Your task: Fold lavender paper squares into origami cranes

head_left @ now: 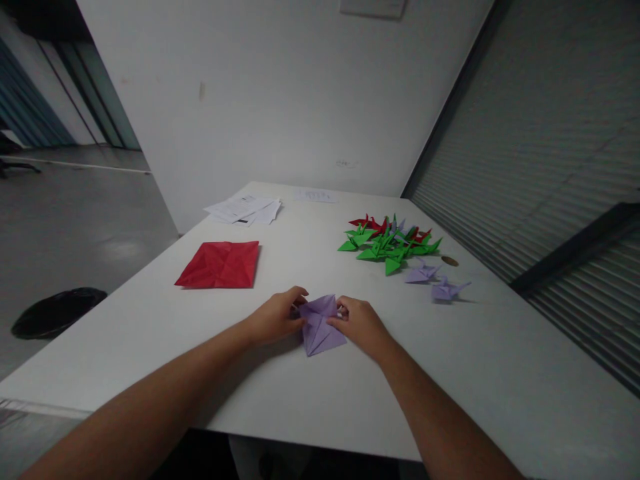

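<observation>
A creased square of purple origami paper [320,333] lies near the front middle of the white table [280,393], its far part raised a little. My left hand [280,315] grips its left edge, fingers curled behind and thumb in front. On the opposite edge, my right hand [361,323] pinches the paper with the thumb on top. Fold lines run across the sheet and meet near its middle. The fingertips behind the paper are partly hidden.
Red creased paper [223,265] lies to the left. Green paper cranes [383,247] are heaped with red ones at the right, and two purple cranes [445,291] sit nearer me. Printed sheets [245,209] lie farther back. A black bin [57,312] stands beyond the left edge.
</observation>
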`<state>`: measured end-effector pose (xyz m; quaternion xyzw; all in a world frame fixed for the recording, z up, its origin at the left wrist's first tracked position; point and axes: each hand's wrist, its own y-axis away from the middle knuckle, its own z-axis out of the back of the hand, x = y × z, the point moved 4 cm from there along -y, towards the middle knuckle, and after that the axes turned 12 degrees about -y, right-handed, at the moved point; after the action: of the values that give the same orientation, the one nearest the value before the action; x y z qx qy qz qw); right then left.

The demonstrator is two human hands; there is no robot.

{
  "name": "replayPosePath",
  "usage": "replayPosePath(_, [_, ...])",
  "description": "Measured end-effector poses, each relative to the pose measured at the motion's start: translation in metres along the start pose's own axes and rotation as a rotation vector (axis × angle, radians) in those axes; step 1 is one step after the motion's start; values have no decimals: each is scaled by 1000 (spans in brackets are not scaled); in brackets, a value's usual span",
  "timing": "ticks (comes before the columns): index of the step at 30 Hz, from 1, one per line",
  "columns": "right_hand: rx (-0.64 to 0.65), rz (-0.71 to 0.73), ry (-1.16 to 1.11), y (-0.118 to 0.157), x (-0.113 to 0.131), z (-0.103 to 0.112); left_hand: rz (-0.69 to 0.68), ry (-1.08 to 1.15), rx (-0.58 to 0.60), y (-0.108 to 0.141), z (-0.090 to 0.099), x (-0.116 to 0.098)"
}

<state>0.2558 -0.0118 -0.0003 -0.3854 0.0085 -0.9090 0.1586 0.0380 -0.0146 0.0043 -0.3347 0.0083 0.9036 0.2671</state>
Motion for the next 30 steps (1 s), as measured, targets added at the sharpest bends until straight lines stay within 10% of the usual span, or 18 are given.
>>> replayPosePath(9, [-187, -47, 108, 1, 0, -3, 58, 87, 45, -3, -9, 5])
replayPosePath(30, [211, 579, 58, 12, 22, -24, 224, -98, -53, -7, 3, 11])
